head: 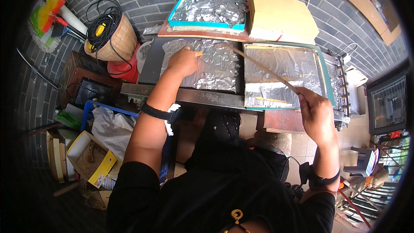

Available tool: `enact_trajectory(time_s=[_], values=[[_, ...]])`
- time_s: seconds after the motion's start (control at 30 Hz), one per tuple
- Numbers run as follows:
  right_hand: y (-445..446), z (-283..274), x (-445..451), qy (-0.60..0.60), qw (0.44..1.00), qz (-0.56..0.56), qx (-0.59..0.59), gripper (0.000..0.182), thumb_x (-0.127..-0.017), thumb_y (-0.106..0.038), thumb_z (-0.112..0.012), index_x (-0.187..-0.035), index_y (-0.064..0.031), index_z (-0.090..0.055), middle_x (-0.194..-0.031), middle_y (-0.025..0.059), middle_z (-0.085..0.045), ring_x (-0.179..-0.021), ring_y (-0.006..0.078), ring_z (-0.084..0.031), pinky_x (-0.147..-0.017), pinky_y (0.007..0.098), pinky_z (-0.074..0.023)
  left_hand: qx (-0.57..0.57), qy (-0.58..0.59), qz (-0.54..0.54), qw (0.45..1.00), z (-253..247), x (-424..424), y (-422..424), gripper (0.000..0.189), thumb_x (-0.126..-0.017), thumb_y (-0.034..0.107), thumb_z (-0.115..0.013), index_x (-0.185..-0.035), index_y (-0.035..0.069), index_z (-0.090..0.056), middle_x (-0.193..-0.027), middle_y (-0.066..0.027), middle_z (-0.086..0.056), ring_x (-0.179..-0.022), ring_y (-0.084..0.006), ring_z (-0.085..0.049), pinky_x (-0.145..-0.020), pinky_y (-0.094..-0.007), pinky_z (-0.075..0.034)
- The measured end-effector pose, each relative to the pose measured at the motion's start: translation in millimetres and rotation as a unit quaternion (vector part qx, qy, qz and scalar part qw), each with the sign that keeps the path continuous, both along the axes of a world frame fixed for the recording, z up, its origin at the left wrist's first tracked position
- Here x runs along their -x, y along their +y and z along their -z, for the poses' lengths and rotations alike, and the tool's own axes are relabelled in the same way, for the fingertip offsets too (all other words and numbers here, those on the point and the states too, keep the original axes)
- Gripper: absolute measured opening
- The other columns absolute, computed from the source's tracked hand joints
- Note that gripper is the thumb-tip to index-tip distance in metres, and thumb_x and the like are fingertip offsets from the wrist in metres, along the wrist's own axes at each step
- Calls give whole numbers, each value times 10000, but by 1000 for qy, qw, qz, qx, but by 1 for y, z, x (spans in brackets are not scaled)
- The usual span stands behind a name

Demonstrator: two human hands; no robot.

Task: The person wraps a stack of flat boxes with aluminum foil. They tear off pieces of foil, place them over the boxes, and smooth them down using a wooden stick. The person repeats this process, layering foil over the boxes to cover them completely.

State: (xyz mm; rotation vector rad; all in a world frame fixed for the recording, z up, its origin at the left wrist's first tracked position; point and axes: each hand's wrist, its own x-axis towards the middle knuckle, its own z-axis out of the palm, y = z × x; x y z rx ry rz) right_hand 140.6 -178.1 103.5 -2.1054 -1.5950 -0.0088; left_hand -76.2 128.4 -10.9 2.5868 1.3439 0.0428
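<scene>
My left hand [183,62] is over a crinkled sheet of silver foil [216,76] that lies on a black board [150,61]. A small orange piece [199,53] sticks out from its curled fingers; its exact kind is unclear. In my right hand [315,111] is one end of a thin wooden stick [265,70]. The stick slants up and left, its far tip over the foil's upper right part. Under the stick, right of the black board, lies a stack of foil-covered paper sheets [281,68] on a green mat [327,81].
Behind the board, a turquoise tray [207,24] heaped with foil scraps stands beside a thick stack of tan paper [283,14]. A metal rail [207,97] edges the bench. Left are a wicker basket [124,38] with black cable and a yellow box [103,168].
</scene>
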Motion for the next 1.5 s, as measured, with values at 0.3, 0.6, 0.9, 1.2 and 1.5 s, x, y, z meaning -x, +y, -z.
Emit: enact_trajectory(time_s=[0.3,0.6,0.9,1.2,1.5], values=[[-5,-7,-3,78,997,-9,-7,156,-869,-31,-548,-996,6,-631,-823,230,-640,-742,394,-621,-637,405,-488,-14,-48,7,999,6,8,7,348,-844,165,-529,-1172,199,-640,-1170,-127,-570,-1036,-298,-587,-864,-399,-486],[-47,11,-32,380,915,48,-125,223,-963,-127,-502,-1074,32,-612,-617,-55,-450,-552,29,-342,-495,188,-268,24,-316,-11,948,9,-6,4,321,-810,82,-562,-1123,35,-622,-988,-148,-654,-871,-292,-638,-787,-357,-500],[-79,29,-39,580,749,-2,-320,442,-945,-131,-487,-1339,40,-379,-937,133,-583,-672,181,-547,-626,262,-452,496,-384,14,778,12,-16,-45,230,-900,120,-578,-1104,18,-606,-990,-83,-646,-863,-136,-625,-740,-257,-500],[-101,35,-46,638,687,-81,-338,614,-883,-100,-577,-1408,-4,-272,-942,100,-593,-747,225,-556,-738,340,-445,430,-427,-20,795,11,-23,-71,211,-905,104,-552,-1098,39,-610,-929,-53,-653,-753,-90,-580,-632,-212,-448],[-139,66,-56,605,718,26,-343,241,-948,-170,-487,-1070,26,-556,-588,38,-491,-444,110,-404,-467,216,-351,330,-447,-27,831,26,-40,-112,280,-892,79,-603,-1166,28,-584,-913,-26,-604,-772,-92,-578,-669,-232,-471]])
